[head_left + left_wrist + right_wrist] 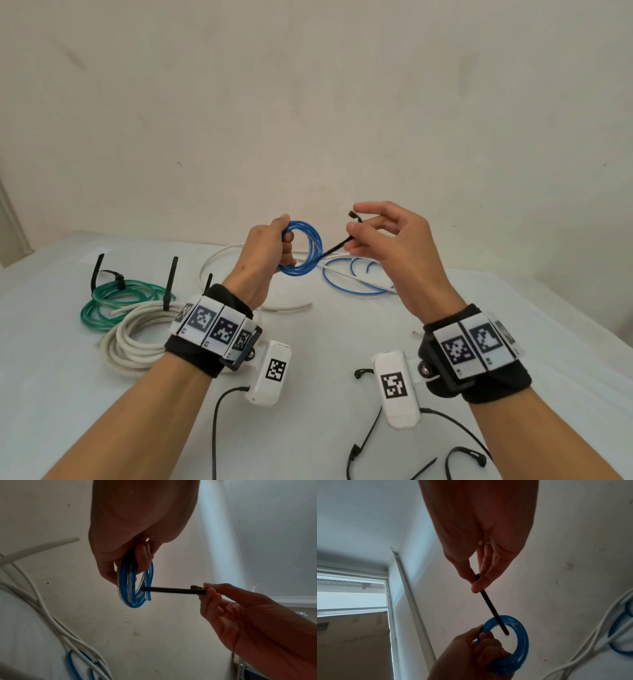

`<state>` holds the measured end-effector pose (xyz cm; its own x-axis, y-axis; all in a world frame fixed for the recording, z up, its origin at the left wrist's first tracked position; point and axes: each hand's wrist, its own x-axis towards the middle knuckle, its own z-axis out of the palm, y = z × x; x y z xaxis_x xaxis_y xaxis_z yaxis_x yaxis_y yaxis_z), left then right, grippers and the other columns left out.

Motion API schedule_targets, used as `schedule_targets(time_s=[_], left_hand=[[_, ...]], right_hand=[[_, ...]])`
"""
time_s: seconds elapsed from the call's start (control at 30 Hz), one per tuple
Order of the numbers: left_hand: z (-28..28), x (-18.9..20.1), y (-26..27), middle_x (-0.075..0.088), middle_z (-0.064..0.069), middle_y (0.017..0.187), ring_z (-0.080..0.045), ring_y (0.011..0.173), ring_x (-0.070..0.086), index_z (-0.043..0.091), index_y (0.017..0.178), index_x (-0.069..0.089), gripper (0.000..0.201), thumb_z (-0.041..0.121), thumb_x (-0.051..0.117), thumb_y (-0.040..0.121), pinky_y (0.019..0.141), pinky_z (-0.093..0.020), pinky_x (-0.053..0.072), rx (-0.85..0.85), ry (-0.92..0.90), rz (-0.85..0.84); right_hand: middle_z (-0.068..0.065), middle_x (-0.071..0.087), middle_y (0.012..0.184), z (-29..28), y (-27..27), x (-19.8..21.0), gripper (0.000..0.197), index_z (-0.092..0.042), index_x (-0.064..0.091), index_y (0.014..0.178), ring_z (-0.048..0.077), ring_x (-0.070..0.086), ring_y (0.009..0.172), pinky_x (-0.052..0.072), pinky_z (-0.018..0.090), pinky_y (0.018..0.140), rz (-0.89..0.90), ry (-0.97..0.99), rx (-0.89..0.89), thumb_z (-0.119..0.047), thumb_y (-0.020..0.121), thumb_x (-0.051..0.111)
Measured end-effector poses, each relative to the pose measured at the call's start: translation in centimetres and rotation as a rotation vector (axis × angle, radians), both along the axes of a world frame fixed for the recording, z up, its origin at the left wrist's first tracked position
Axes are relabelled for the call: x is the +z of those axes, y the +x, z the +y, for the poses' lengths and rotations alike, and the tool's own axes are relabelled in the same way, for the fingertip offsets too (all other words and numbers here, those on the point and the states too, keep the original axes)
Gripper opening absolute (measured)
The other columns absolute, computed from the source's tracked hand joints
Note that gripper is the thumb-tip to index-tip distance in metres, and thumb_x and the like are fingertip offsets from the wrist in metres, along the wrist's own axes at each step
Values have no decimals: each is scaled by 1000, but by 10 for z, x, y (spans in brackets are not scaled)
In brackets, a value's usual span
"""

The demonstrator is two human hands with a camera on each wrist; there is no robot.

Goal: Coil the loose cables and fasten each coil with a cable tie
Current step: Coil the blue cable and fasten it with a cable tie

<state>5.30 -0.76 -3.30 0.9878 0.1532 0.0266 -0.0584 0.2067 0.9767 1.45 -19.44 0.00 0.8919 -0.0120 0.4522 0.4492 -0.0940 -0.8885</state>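
My left hand grips a small blue cable coil raised above the table; the same coil fills the middle of the left wrist view. My right hand pinches a black cable tie near its head, between thumb and fingers. The tie's tip pokes into the ring of the blue coil, as the right wrist view shows with the tie slanting down from my right hand. In the left wrist view the tie reaches the coil from my right hand.
A green coil and a white coil, each with a black tie, lie at the left on the white table. Loose blue cable and white cable lie farther back. Spare black ties lie near the front.
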Motion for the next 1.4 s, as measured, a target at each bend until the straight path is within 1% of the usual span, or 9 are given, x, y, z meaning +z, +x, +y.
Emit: schedule_targets(time_s=[0.13, 0.27, 0.43, 0.67, 0.8, 0.97, 1.13, 1.23, 1.4], left_hand=[[0, -4, 2, 36, 5, 57, -11, 45, 33, 15, 73, 50, 39, 33, 47, 108, 70, -35, 42, 1, -21, 25], [-6, -4, -1, 35, 5, 57, -10, 41, 29, 15, 73, 48, 37, 29, 47, 108, 66, -33, 41, -109, -140, 37], [-10, -3, -7, 25, 4, 55, -14, 47, 25, 13, 70, 49, 40, 29, 48, 107, 68, -35, 43, -265, -87, 37], [-13, 2, -10, 25, 4, 56, -14, 49, 24, 8, 100, 54, 23, 26, 43, 109, 70, -36, 41, -292, 48, 36], [-13, -2, -9, 29, 5, 55, -13, 49, 26, 7, 99, 63, 25, 24, 45, 107, 68, -35, 41, -276, 54, -13], [-13, -3, -9, 33, 7, 54, -10, 47, 29, 12, 116, 71, 28, 16, 45, 106, 56, -28, 38, -236, 129, -93], [-16, -5, -11, 30, 5, 57, -12, 47, 28, 16, 113, 74, 31, 14, 44, 106, 55, -28, 38, -240, 156, -84], [-19, -7, -12, 28, 3, 59, -14, 49, 27, 18, 113, 75, 33, 15, 43, 106, 56, -29, 39, -255, 180, -65], [-23, -9, -13, 33, 3, 54, -12, 46, 30, 20, 105, 76, 33, 16, 44, 105, 57, -30, 39, -228, 245, -54]], right_hand=[[11, 73, 87, 1, -3, 7, 32, -9, 67, 124, 22, 78, 75, 61, 25, 74, -41, 7, -7, -4, 93, 74], [6, 76, 92, 13, 3, -7, 39, -14, 64, 126, 19, 79, 80, 60, 34, 88, -33, -84, -37, -8, 90, 77], [-4, 76, 89, 21, 11, -24, 19, -19, 70, 97, 9, 74, 89, 61, 44, 88, -78, -205, -91, -16, 84, 84], [-2, 75, 93, 17, 13, -33, 14, -14, 69, 92, 11, 72, 98, 60, 34, 88, -72, -199, -66, -18, 88, 82], [6, 76, 94, 20, 10, -38, 15, -7, 72, 92, 19, 78, 94, 61, 38, 93, -13, -109, 11, -21, 98, 72], [-2, 73, 83, 21, 8, -35, 17, -12, 74, 94, 12, 75, 70, 57, 29, 63, -9, -182, -71, -26, 100, 68], [-14, 72, 74, 15, 15, -35, 15, -21, 79, 93, 4, 63, 68, 50, 23, 69, -49, -205, -220, -32, 98, 70], [-9, 75, 78, 14, 15, -36, 13, -22, 79, 94, 7, 71, 75, 52, 22, 70, -42, -197, -219, -30, 99, 70], [0, 75, 70, 15, 16, -38, 15, -16, 78, 89, 11, 72, 66, 59, 29, 68, -51, -167, -253, -25, 99, 70]])
